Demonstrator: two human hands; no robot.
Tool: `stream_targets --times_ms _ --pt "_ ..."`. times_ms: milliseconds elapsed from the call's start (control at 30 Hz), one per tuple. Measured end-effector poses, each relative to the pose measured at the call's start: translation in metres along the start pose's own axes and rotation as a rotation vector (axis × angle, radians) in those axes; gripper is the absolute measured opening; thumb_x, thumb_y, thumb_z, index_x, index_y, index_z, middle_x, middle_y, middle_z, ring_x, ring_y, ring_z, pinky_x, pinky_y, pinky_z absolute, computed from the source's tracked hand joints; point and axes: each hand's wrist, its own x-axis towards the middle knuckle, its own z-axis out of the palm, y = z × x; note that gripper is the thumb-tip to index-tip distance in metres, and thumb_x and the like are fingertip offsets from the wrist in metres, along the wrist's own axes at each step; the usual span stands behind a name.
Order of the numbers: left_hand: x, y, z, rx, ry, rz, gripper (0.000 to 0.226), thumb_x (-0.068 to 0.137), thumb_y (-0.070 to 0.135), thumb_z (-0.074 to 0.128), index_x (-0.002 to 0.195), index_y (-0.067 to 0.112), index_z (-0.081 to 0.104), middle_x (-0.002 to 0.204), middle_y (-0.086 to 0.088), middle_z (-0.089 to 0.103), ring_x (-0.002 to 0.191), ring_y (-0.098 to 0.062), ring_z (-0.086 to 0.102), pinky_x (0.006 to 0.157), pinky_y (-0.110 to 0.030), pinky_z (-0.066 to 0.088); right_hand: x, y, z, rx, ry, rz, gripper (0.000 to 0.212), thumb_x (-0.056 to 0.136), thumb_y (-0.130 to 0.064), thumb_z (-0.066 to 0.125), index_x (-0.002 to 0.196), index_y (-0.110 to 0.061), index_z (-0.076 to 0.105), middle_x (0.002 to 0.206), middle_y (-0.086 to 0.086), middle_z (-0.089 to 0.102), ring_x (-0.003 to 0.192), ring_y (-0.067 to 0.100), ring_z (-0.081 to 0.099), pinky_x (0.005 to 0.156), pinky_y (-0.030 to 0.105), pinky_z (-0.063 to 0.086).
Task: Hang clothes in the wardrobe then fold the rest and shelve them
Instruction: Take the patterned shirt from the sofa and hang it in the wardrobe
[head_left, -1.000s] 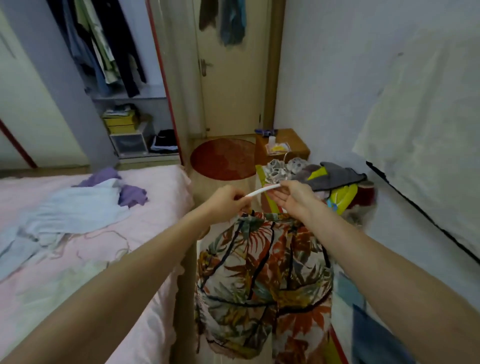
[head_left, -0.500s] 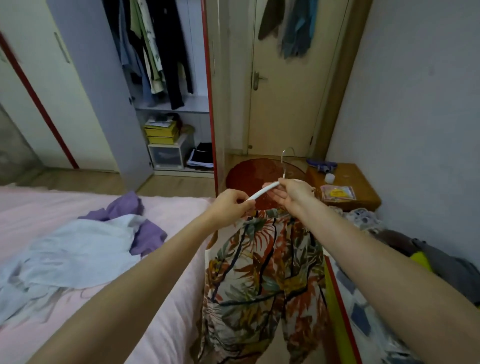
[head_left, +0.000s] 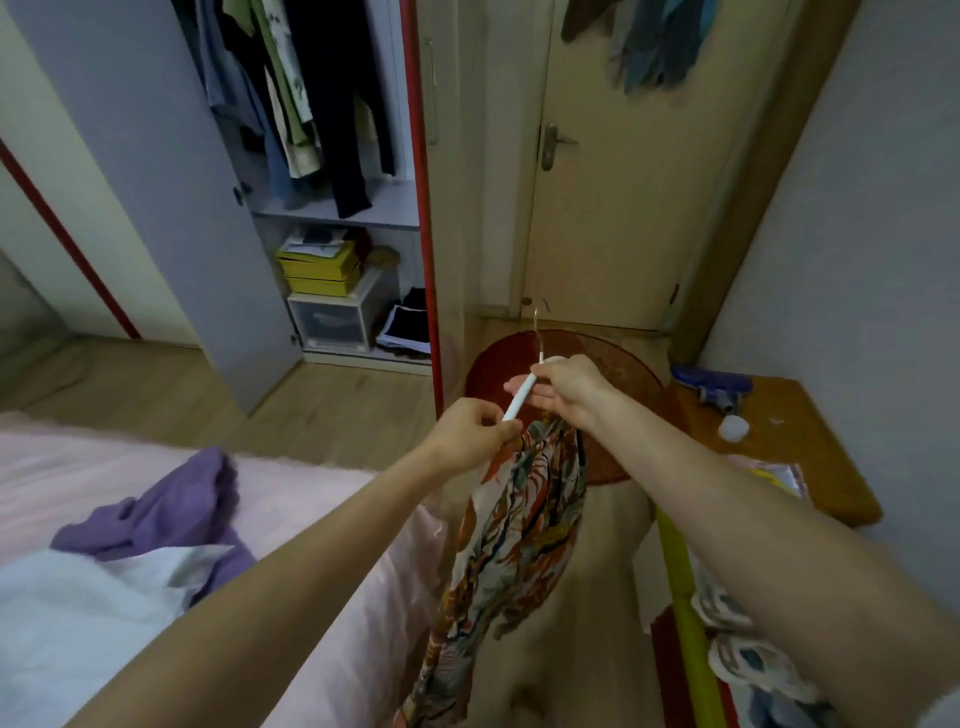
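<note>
A white hanger (head_left: 521, 396) is held out in front of the open wardrobe (head_left: 332, 171), with a patterned garment (head_left: 511, 561) draped from it and hanging down beside the bed (head_left: 322, 499). Its lower end is pinched by the curled fingers of the left hand (head_left: 470, 434); its upper part, below the metal hook (head_left: 540, 327), is gripped by the right hand (head_left: 569, 387). A purple garment (head_left: 156, 512) and a white one (head_left: 78, 608) are left lying on the bed.

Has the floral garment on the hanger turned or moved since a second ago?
Yes. The floral garment hung broad and flat before; now it hangs narrow and edge-on, nearer the round red rug before the door.
</note>
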Motion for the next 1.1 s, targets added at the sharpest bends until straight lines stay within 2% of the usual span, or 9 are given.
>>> stream_targets --times_ms 100,233,333,500,600,700,833,967,1100 --pt "0.068 0.000 -0.018 -0.039 0.068 -0.098 0.023 0.094 0.027 0.059 0.092 0.006 0.069 0.072 0.000 0.063 0.063 -0.009 0.059 0.060 -0.019 0.049 0.084 -0.026 0.017 -0.071 -0.111 0.072 0.035 0.099 0.003 0.040 0.133 0.013 0.035 0.086 0.027 0.066 0.078 0.031 0.069 0.067 0.036 0.057" --pt "0.136 -0.005 -0.055 -0.077 0.160 -0.193 0.023 0.095 0.029 0.057 0.093 0.008 0.068 0.079 -0.003 0.066 0.066 -0.009 0.061 0.060 -0.017 0.048 0.171 -0.055 0.058 -0.150 -0.229 0.089 0.040 0.098 0.005 0.041 0.136 0.011 0.031 0.100 0.030 0.064 0.079 0.031 0.067 0.074 0.037 0.055" --pt "0.186 -0.015 -0.085 -0.127 0.250 -0.246 0.027 0.094 0.031 0.058 0.091 0.007 0.069 0.082 -0.005 0.071 0.072 -0.016 0.067 0.070 -0.023 0.053 0.236 -0.072 0.098 -0.187 -0.328 0.131 0.041 0.098 0.007 0.041 0.137 0.009 0.029 0.113 0.036 0.059 0.078 0.031 0.066 0.077 0.036 0.054" --pt "0.267 -0.035 -0.147 -0.182 0.455 -0.265 0.030 0.095 0.028 0.057 0.068 0.017 0.064 0.062 0.005 0.062 0.054 -0.004 0.056 0.054 -0.015 0.044 0.334 -0.099 0.176 -0.237 -0.415 0.111 0.044 0.095 0.010 0.042 0.138 0.010 0.032 0.108 0.034 0.062 0.069 0.027 0.067 0.057 0.029 0.058" --pt "0.314 -0.041 -0.194 -0.177 0.515 -0.270 0.029 0.096 0.029 0.056 0.069 0.021 0.063 0.059 0.010 0.060 0.044 0.005 0.053 0.049 -0.009 0.038 0.388 -0.120 0.219 -0.227 -0.445 0.104 0.038 0.094 0.012 0.042 0.131 0.014 0.037 0.097 0.030 0.065 0.070 0.029 0.065 0.066 0.033 0.056" --pt "0.362 -0.040 -0.247 -0.162 0.612 -0.279 0.028 0.097 0.029 0.054 0.075 0.014 0.064 0.061 0.008 0.058 0.048 0.001 0.052 0.047 -0.008 0.037 0.436 -0.159 0.263 -0.209 -0.475 0.077 0.031 0.094 0.013 0.042 0.125 0.015 0.041 0.079 0.023 0.060 0.066 0.027 0.062 0.064 0.034 0.057" --pt "0.404 -0.032 -0.304 -0.171 0.750 -0.258 0.029 0.098 0.028 0.053 0.084 0.005 0.065 0.062 0.005 0.057 0.042 0.003 0.049 0.043 -0.008 0.037 0.475 -0.209 0.311 -0.115 -0.509 0.032 0.010 0.092 0.015 0.043 0.089 0.007 0.047 0.094 0.028 0.056 0.068 0.029 0.061 0.053 0.029 0.058" --pt "0.446 -0.024 -0.363 -0.164 0.841 -0.195 0.028 0.099 0.026 0.051 0.085 0.007 0.066 0.069 0.002 0.064 0.047 0.001 0.051 0.048 -0.014 0.042 0.525 -0.248 0.364 -0.062 -0.519 -0.059 0.015 0.090 0.014 0.048 0.081 0.003 0.047 0.085 0.021 0.058 0.067 0.027 0.064 0.058 0.032 0.057" --pt "0.489 -0.013 -0.417 -0.169 0.999 -0.085 0.034 0.100 0.026 0.048 0.087 0.000 0.066 0.070 0.001 0.061 0.067 -0.010 0.060 0.066 -0.026 0.048 0.572 -0.283 0.412 -0.003 -0.484 -0.219 0.007 0.092 0.006 0.051 0.091 0.009 0.057 0.082 0.021 0.064 0.053 0.017 0.067 0.049 0.026 0.053"
